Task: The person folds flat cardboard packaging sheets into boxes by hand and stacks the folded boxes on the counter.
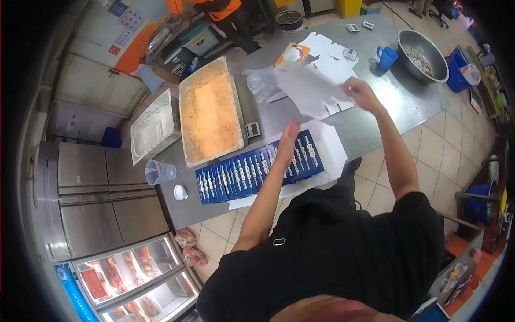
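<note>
A long row of overlapping dark blue printed packets (244, 172) lies along the near edge of the steel table, partly on white sheeting (330, 147). My left hand (288, 140) is over the right part of the row, fingers stretched out and holding nothing. At the table's middle my right hand (358, 92) has its fingers closed on the edge of a white sheet (308, 88), which is slightly blurred. More white cut sheets (324, 53) lie behind it, next to an orange and white box (292, 55). Crumpled clear plastic (259, 83) touches the sheet's left side.
A big tray of orange powder (212, 115), a grey tray (155, 129), a clear jug (161, 172) and a small scale (252, 129) are on the left. A blue mug (386, 57) and a metal bowl (422, 56) stand at the right. A person in orange (228, 11) is behind.
</note>
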The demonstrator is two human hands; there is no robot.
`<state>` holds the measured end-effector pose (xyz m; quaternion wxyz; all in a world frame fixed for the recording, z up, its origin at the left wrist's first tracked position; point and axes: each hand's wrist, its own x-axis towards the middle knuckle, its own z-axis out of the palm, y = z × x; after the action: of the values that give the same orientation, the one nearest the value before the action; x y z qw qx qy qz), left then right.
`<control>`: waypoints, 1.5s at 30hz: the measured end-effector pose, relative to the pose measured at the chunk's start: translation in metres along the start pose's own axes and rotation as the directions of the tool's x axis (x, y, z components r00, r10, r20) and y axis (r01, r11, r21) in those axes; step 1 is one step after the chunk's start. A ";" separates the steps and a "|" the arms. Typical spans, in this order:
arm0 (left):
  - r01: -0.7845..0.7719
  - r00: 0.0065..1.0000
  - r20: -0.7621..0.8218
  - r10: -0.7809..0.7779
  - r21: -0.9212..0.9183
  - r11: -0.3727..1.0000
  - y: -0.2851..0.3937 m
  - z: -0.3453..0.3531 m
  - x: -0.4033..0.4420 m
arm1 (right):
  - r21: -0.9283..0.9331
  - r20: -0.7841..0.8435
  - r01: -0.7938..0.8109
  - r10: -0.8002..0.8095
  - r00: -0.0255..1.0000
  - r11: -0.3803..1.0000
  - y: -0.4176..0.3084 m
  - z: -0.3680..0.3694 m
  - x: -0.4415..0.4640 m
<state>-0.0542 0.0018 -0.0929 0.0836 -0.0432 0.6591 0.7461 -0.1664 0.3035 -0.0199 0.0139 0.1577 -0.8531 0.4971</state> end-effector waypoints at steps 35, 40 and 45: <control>-0.197 0.959 0.047 0.279 -0.597 0.777 0.114 0.045 -0.065 | -0.247 0.022 0.393 -0.400 0.916 0.886 -0.176 0.061 -0.127; -0.097 0.979 0.073 0.192 -0.660 0.745 0.108 0.058 -0.081 | 0.136 -0.110 0.005 0.011 0.994 0.991 -0.181 0.076 -0.140; -0.121 0.980 0.123 0.158 -0.262 0.957 0.089 0.056 -0.113 | 0.218 0.103 -0.088 0.067 0.992 0.972 -0.171 0.036 -0.163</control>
<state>0.0428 0.0390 0.0211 0.0712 0.0465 0.5522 0.8293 0.0411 0.2365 0.0766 -0.0640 0.1482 -0.7973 0.5816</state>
